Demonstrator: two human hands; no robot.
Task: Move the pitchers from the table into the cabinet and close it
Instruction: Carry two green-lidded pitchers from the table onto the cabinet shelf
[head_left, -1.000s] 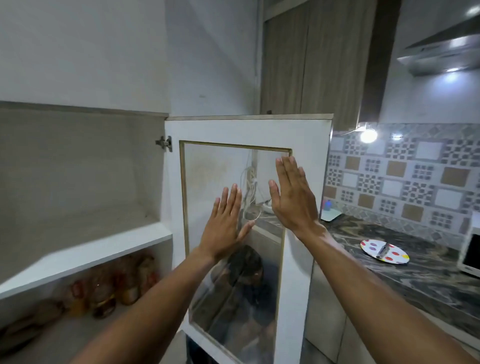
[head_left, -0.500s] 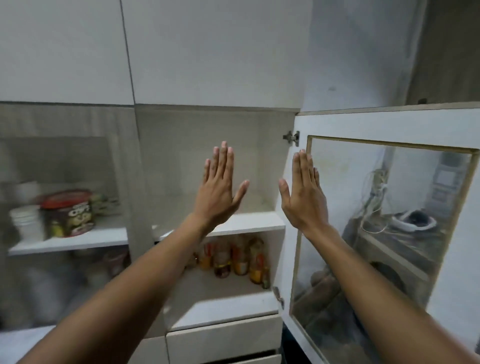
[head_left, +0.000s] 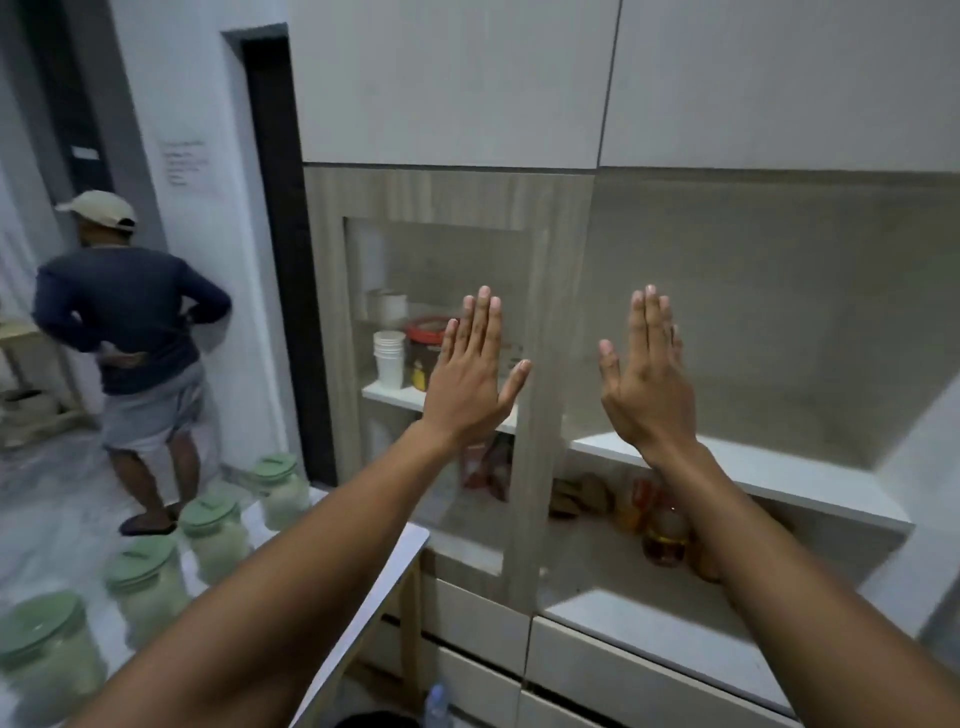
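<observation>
**Both hands up and empty before the open cabinet**

Both arms were stretched toward the cabinet (head_left: 727, 312), palms out, fingers straight and close together. The left hand (head_left: 475, 374) was flat and spread, holding nothing; the right hand (head_left: 649, 374) was the same, bare and empty, a little way off at its 3 o'clock. Neither touched anything that I could make out.

The right half of the cabinet stood open, with a white shelf (head_left: 753, 473) running across behind the right wrist. Below that shelf, at about 6 o'clock from the right hand, sat a bottle (head_left: 665, 530) of amber liquid among some blurred packets. The left half was shut behind a glass door (head_left: 441, 260); through it I saw stacked white cups (head_left: 388, 358) and, just beside them at 3 o'clock, a red-lidded jar (head_left: 423, 348), partly hidden by the left hand.

The pitchers (head_left: 213, 535), four with green lids, stood in a row on the white table (head_left: 363, 613) at 7 to 8 o'clock from the left hand, well apart from the cabinet shelves. Beyond them, at 9 o'clock, a person (head_left: 130, 322) in a cap stood facing away.
</observation>
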